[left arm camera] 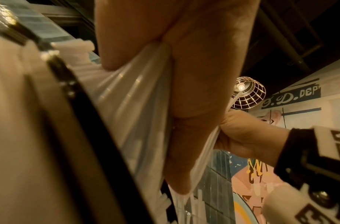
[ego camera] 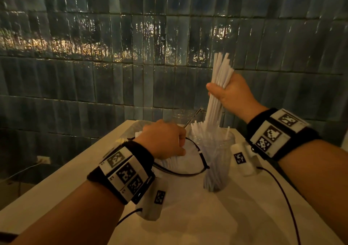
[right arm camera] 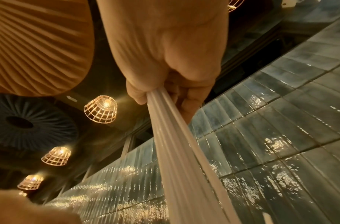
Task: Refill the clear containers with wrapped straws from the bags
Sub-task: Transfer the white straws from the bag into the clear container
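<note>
A person's right hand [ego camera: 230,92], its grip clenched around a bundle of wrapped straws [ego camera: 218,86], holds them upright, their lower ends dipping into a clear container [ego camera: 216,161] already holding straws on the pale worktop [ego camera: 197,222]. The left hand [ego camera: 163,141], just beside the container, grasps more wrapped straws [left arm camera: 130,97] at an open bag [ego camera: 180,161]. Dark glossy tiles [ego camera: 94,56] line the wall behind.
</note>
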### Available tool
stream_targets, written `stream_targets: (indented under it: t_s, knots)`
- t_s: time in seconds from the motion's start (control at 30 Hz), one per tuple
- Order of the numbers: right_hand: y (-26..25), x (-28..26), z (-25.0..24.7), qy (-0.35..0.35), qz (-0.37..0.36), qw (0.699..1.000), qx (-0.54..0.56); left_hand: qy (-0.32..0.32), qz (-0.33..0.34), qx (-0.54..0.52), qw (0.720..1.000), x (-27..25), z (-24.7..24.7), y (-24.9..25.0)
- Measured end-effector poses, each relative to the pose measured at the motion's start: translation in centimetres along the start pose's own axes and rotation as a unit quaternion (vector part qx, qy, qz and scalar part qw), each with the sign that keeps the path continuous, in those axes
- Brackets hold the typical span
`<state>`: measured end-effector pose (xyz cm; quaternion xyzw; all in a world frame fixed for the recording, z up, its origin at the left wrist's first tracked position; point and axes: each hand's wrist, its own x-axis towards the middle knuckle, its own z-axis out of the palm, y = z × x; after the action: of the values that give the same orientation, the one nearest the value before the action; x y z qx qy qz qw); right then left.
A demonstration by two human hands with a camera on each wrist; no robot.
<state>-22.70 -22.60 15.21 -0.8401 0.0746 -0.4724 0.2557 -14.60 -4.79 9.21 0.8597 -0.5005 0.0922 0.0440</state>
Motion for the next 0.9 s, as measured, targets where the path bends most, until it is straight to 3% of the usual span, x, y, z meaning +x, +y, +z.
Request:
stream_targets:
  t_s: [0.2,0.43,0.53,0.67,0.77,0.9]
  knots:
    - [4.5,-1.7,2.5,-0.044,0.078,0.995,-0.048,0.003,0.007,-0.004,1.000,0.0,0.0,-0.2]
    - [6.7,-2.8,3.8,-0.096,0.201,0.975,0.001,0.016,0.017,-0.008,1.000,0.1,0.2,-0.5]
    - [6.4,-2.9,3.9,-0.055,0.203,0.977,-0.034,0.014,0.017,-0.013,1.000,0.2,0.4,-0.6]
    - [5.4,-3.0,4.0,0.008,0.122,0.991,-0.044,0.014,0.014,-0.014,1.000,0.2,0.4,-0.6]
    - [4.2,-2.9,4.3,0.018,-0.007,0.997,-0.079,0.011,0.012,-0.014,1.000,0.2,0.5,-0.6]
    - [2.3,-2.5,5.5,-0.016,-0.185,0.952,-0.242,0.009,0.014,-0.005,1.000,0.2,0.4,-0.7]
